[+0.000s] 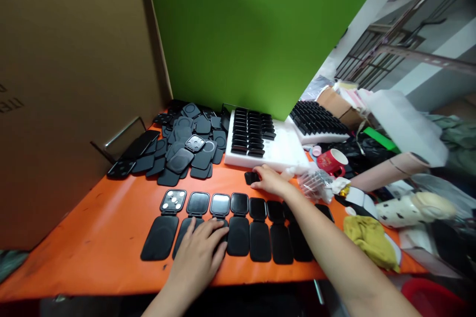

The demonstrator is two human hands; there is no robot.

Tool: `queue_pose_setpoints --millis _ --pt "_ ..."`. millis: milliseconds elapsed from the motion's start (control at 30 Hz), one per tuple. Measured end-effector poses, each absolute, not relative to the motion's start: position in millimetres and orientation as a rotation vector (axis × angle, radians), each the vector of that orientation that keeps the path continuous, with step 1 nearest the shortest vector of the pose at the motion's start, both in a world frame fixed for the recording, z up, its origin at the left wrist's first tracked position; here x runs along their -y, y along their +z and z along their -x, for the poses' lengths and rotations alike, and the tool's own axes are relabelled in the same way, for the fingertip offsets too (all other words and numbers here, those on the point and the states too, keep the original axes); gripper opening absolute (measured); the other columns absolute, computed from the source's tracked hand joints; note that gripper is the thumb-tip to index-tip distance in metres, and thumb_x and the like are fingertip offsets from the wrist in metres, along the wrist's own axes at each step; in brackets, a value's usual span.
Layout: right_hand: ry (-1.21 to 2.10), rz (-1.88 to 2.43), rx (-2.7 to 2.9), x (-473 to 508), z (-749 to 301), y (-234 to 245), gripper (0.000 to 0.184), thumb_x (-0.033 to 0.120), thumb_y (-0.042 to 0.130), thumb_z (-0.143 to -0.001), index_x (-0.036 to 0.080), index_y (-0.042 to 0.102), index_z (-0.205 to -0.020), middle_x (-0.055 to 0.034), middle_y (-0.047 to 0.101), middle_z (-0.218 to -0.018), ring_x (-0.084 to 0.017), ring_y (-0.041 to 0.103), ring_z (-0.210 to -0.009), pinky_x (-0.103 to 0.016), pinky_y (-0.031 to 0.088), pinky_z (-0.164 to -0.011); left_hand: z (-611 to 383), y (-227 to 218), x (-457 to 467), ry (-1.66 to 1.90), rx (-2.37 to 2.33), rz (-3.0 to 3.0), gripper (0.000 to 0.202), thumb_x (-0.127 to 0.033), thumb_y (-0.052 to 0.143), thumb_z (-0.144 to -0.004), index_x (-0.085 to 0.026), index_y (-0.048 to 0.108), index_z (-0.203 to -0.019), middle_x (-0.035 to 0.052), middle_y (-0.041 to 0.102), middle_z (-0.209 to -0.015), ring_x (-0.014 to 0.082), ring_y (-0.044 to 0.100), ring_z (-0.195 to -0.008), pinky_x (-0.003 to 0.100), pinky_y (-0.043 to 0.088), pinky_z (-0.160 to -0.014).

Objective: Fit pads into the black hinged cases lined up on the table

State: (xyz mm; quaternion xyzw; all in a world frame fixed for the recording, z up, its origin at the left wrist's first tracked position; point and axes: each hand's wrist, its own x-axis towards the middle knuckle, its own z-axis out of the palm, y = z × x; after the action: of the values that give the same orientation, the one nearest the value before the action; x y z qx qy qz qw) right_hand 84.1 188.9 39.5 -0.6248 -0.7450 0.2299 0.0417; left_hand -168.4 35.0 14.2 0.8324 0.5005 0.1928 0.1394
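A row of several open black compact cases (pixel 238 228) lies along the front of the orange table (pixel 100 237). My left hand (pixel 201 252) rests flat on the second and third cases, fingers spread. My right hand (pixel 271 181) reaches past the row and its fingertips touch a small black piece (pixel 251 177) lying in front of the white tray (pixel 282 151). The leftmost case has a lid with metal dots (pixel 173 200).
A heap of closed black cases (pixel 182 146) sits at the back left. The white tray holds rows of small black inserts (pixel 251 131); a second tray (pixel 316 119) lies behind. A red mug (pixel 332 162), plastic bag, yellow cloth (pixel 370 240) and clutter fill the right. Cardboard box stands at left, green board behind.
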Motion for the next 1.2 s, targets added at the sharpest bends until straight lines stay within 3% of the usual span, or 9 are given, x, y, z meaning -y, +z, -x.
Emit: queue_pose_setpoints --millis 200,367,567,700,800,1000,1200 --pt "0.684 1.869 2.113 -178.5 -84.9 38.6 0.043 0.037 0.07 -0.06 0.019 0.051 -0.095 -0.0035 0.053 -0.095 -0.018 0.05 -0.086 -0.028 0.037 -0.073 167.5 15.4 -36.0 0.538 -1.446 -2.403 0.027 -0.027 0.045 -0.084 -0.032 0.054 -0.109 0.0025 0.058 -0.111 0.0227 0.053 -0.104 0.057 0.025 -0.1" --pt "0.824 1.809 1.96 -179.3 -81.2 31.5 0.019 0.031 0.053 -0.077 0.019 0.048 -0.09 0.0023 0.055 -0.072 -0.013 0.053 -0.064 -0.025 0.041 -0.06 167.8 15.5 -36.0 0.499 -1.446 -2.397 0.027 -0.029 0.043 -0.085 -0.034 0.052 -0.11 -0.0002 0.057 -0.112 0.0216 0.052 -0.106 0.058 0.024 -0.1" --pt "0.836 1.764 1.858 -187.0 -83.9 34.6 0.025 0.03 0.035 -0.087 0.017 0.048 -0.103 -0.0043 0.062 -0.086 -0.014 0.059 -0.071 -0.027 0.045 -0.066 167.7 14.1 -36.9 0.507 -1.444 -2.421 0.027 -0.027 0.044 -0.084 -0.031 0.054 -0.11 0.0029 0.057 -0.113 0.0226 0.052 -0.105 0.058 0.025 -0.099" --pt "0.734 1.812 1.901 -178.3 -94.2 36.2 0.022 0.032 0.05 -0.079 0.017 0.059 -0.092 -0.0075 0.059 -0.099 -0.019 0.054 -0.094 -0.033 0.038 -0.086 167.6 14.2 -37.1 0.515 -1.435 -2.424 0.028 -0.027 0.044 -0.084 -0.031 0.054 -0.11 0.0029 0.057 -0.113 0.0225 0.052 -0.104 0.057 0.026 -0.099" --pt "0.703 1.859 1.921 -171.9 -95.0 32.1 0.035 0.035 0.065 -0.065 0.017 0.06 -0.095 -0.0085 0.054 -0.106 -0.023 0.049 -0.1 -0.035 0.033 -0.091 167.2 15.5 -37.3 0.519 -1.44 -2.423 0.027 -0.028 0.045 -0.084 -0.031 0.055 -0.109 0.0021 0.057 -0.112 0.0227 0.052 -0.105 0.056 0.026 -0.1" --pt "0.792 1.937 1.833 -175.0 -91.0 21.5 0.038 0.036 0.071 -0.056 0.017 0.056 -0.086 -0.004 0.056 -0.09 -0.018 0.054 -0.08 -0.03 0.04 -0.073 167.4 16.2 -37.4 0.538 -1.438 -2.431 0.027 -0.028 0.046 -0.083 -0.031 0.055 -0.108 0.0021 0.058 -0.112 0.022 0.053 -0.103 0.055 0.027 -0.1" --pt "0.911 1.921 1.686 -175.3 -107.3 22.1 0.016 0.033 0.052 -0.074 0.017 0.051 -0.073 0.0011 0.056 -0.063 -0.012 0.052 -0.057 -0.024 0.039 -0.055 168.1 16.1 -36.8 0.574 -1.432 -2.43 0.026 -0.028 0.046 -0.083 -0.031 0.056 -0.107 0.0027 0.058 -0.111 0.0218 0.054 -0.102 0.054 0.027 -0.1"
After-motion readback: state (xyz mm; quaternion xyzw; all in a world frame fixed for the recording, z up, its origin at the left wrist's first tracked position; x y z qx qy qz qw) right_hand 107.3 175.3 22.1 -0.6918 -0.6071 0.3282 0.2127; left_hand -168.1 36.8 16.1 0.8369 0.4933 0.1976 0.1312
